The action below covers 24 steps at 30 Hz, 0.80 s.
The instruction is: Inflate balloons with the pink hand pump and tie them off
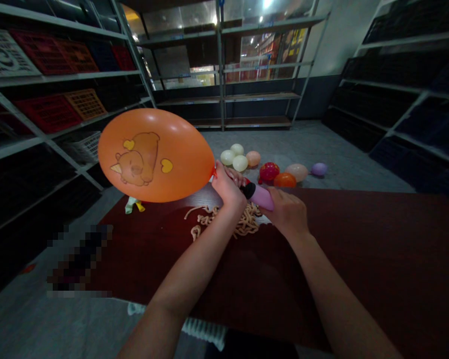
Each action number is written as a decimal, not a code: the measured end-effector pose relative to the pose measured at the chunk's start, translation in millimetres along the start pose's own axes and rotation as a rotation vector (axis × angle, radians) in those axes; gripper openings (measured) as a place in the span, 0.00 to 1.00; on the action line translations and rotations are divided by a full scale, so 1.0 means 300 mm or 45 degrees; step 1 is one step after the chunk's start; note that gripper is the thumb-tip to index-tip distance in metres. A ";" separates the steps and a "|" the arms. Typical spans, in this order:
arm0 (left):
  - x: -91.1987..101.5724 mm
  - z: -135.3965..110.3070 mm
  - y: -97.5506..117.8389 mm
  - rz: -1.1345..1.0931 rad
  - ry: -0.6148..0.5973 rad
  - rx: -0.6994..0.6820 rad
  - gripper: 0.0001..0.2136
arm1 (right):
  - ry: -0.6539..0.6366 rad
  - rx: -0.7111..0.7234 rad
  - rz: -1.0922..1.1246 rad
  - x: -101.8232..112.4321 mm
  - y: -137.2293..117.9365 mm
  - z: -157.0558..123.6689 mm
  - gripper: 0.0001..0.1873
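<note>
A large inflated orange balloon (155,154), printed with a bear and yellow hearts, stretches out to the left. My left hand (228,184) is closed around its neck, at the black front end of a hand pump. The pump's pink body (263,197) runs to the right into my right hand (289,212), whose fingers wrap around it. Beneath my hands a tangle of beige cords or long thin balloons (247,222) lies on the dark red-brown table (359,249); I cannot tell which. Part of the pump's front is hidden by my left hand.
Several inflated balloons lie on the floor beyond the table, among them a white one (240,163), a red one (269,171) and a purple one (319,169). Limp balloons (134,205) rest at the table's far left edge. Shelving with crates (47,112) lines the left side.
</note>
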State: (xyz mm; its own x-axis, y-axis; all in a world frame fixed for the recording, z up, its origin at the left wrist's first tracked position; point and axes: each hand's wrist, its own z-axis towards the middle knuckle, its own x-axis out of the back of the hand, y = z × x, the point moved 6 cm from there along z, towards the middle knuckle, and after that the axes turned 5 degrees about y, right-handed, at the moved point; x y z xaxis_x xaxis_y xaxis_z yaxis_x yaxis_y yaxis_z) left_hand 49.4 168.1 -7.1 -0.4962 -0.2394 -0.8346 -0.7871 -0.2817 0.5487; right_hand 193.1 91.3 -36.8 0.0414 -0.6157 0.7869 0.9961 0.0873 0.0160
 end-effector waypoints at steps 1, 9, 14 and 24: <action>0.004 -0.002 -0.008 0.010 0.015 0.013 0.27 | -0.005 0.005 0.005 -0.002 -0.004 -0.001 0.18; 0.028 0.029 -0.013 -0.005 0.073 0.027 0.26 | -0.029 0.019 -0.001 -0.028 0.008 -0.005 0.18; 0.050 0.061 -0.021 -0.073 0.094 0.019 0.24 | -0.023 0.039 -0.027 -0.047 0.042 -0.009 0.18; 0.050 0.144 0.138 -0.124 0.155 -0.038 0.23 | 0.075 0.090 -0.122 -0.038 0.157 -0.015 0.16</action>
State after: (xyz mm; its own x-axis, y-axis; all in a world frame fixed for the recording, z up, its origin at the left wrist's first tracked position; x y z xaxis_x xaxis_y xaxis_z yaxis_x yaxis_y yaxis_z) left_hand -6.6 192.9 1.0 -0.3686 -0.3201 -0.8728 -0.8171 -0.3361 0.4683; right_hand 239.7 99.0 -47.7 -0.0469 -0.6684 0.7424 0.9877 0.0798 0.1342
